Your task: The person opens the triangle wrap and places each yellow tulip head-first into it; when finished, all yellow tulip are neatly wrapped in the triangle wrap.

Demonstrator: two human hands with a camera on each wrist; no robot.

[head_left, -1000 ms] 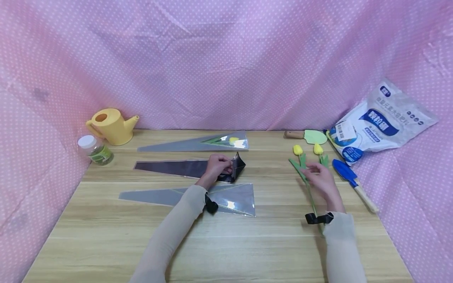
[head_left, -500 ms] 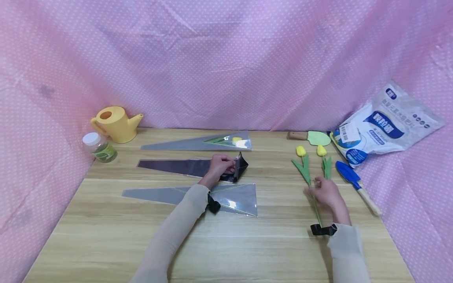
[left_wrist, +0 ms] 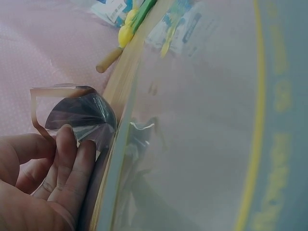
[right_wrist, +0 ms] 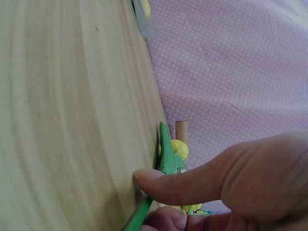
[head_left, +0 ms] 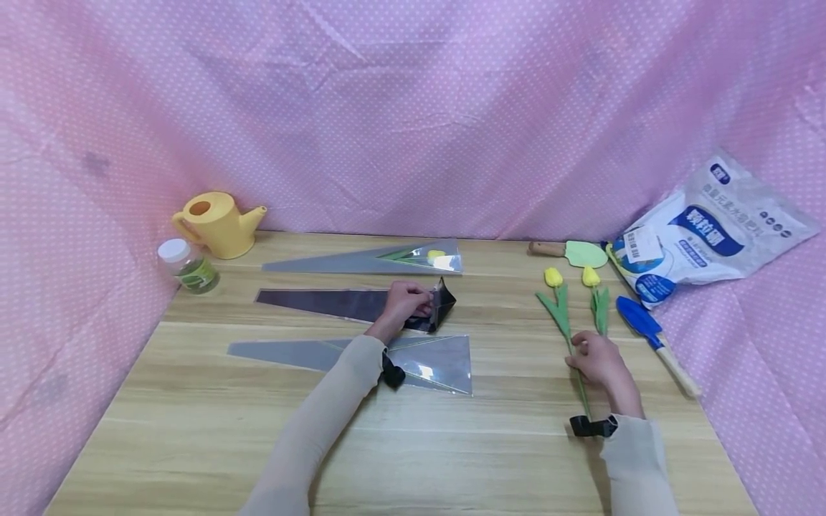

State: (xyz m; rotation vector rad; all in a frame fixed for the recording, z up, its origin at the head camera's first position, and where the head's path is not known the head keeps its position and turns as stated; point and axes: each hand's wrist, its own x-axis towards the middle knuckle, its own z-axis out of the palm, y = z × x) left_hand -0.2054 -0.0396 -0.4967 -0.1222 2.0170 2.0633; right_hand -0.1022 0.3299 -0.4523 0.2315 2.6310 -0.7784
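On the wooden table, my left hand [head_left: 405, 304] pinches the mouth edge of a black-backed clear flower sleeve [head_left: 323, 302]. Its wide end stands propped apart, as the left wrist view shows, with the clear film [left_wrist: 41, 108] between thumb and fingers. Over on the right, my right hand [head_left: 601, 360] has thumb and fingers on the stem of a yellow artificial tulip [head_left: 560, 309], which lies flower end away from me. Beside it is a second yellow tulip [head_left: 600, 308], its lower stem hidden by the hand. In the right wrist view the thumb presses the green stem [right_wrist: 138, 216].
A grey sleeve holding a tulip [head_left: 335, 264] lies behind; another grey sleeve [head_left: 277, 350] lies in front, partly under the left forearm. A yellow watering can [head_left: 222, 226] and jar [head_left: 193, 271] stand left. Right are a green trowel [head_left: 586, 254], blue trowel [head_left: 639, 315] and fertilizer bag [head_left: 710, 229].
My right hand has come down from the tulip's leaves toward me along the stem and taken hold there. The left hand keeps its grip on the black sleeve. The head view has shifted slightly.
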